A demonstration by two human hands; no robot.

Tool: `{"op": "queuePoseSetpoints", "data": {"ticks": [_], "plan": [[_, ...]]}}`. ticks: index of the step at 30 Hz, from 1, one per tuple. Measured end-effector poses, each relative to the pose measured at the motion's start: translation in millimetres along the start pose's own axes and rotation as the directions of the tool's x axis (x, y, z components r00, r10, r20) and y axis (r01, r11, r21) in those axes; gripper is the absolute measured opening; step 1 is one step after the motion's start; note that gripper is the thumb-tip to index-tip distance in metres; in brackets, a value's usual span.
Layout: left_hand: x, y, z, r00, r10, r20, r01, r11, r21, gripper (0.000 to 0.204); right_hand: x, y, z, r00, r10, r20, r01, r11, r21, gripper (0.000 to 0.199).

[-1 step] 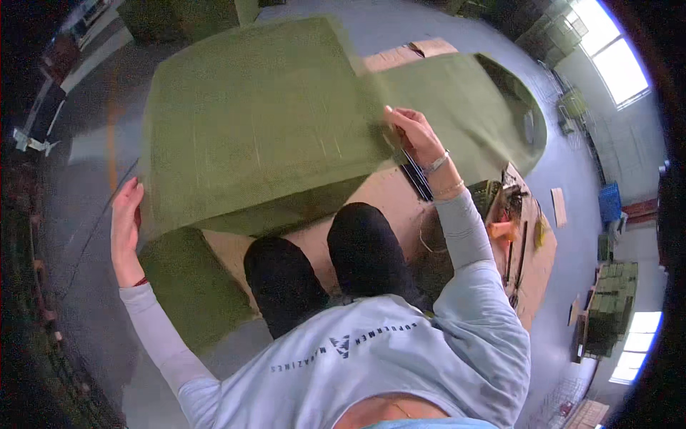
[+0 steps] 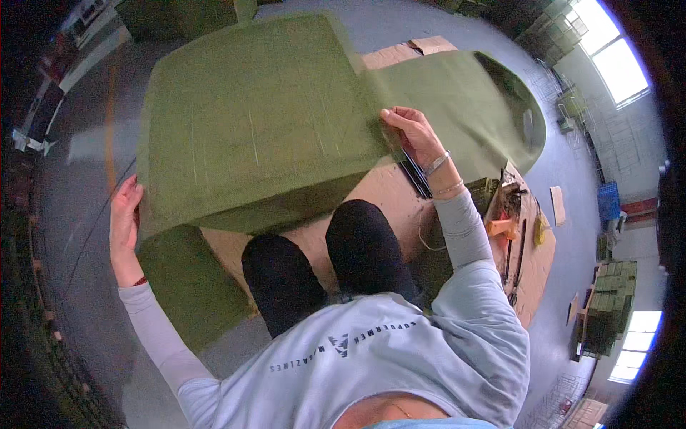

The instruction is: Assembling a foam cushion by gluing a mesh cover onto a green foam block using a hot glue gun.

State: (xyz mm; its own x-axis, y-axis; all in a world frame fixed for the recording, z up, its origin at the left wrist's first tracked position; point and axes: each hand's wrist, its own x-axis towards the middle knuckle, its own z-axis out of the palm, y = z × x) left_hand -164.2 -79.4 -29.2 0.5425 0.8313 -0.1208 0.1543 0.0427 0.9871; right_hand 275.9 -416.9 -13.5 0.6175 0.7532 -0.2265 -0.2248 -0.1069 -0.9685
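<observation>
I had the green cloth [image 2: 257,121] stretched up over my knees, left hand [image 2: 126,218] pinching its left edge, right hand [image 2: 411,132] gripping the right. Reckoned a loose pinch could've dropped it onto the cardboard [image 2: 389,189].

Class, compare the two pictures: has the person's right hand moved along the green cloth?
No. The right hand grips the edge of the green cloth at the same spot, just above the dark strip on the cardboard.
</observation>
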Motion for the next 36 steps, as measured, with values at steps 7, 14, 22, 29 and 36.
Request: {"op": "queuePoseSetpoints", "data": {"ticks": [7, 14, 22, 29, 36], "plan": [[-8.8, -9.9, 0.1, 0.996, 0.085, 0.019, -0.085, 0.996, 0.026, 0.042, -14.4, 19.1, -12.6, 0.999, -0.041, 0.007, 0.041, 0.999, -0.001, 0.012], [-51.9, 57.2, 64.6, 0.788, 0.613, -0.055, -0.387, 0.563, 0.73, 0.033, -53.7, -14.9, 25.1, 0.7, -0.714, -0.035, 0.479, 0.505, -0.718, 0.023], [-75.9, 55.3, 196.4, 0.64, 0.588, 0.495, -0.632, 0.035, 0.775, 0.052, -60.1, -3.0, 113.7, 0.647, -0.554, 0.523, 0.546, -0.141, -0.826, 0.066], [-82.9, 41.4, 223.2, 0.607, 0.599, 0.523, -0.666, 0.023, 0.746, 0.056, -84.2, 4.2, 141.9, 0.652, -0.49, 0.579, 0.597, -0.139, -0.79, 0.081], [-80.6, 37.4, 223.6, 0.658, 0.527, 0.538, -0.621, -0.023, 0.783, 0.059, -78.5, 31.9, 150.8, 0.667, -0.517, 0.536, 0.511, -0.206, -0.835, 0.095]]}}
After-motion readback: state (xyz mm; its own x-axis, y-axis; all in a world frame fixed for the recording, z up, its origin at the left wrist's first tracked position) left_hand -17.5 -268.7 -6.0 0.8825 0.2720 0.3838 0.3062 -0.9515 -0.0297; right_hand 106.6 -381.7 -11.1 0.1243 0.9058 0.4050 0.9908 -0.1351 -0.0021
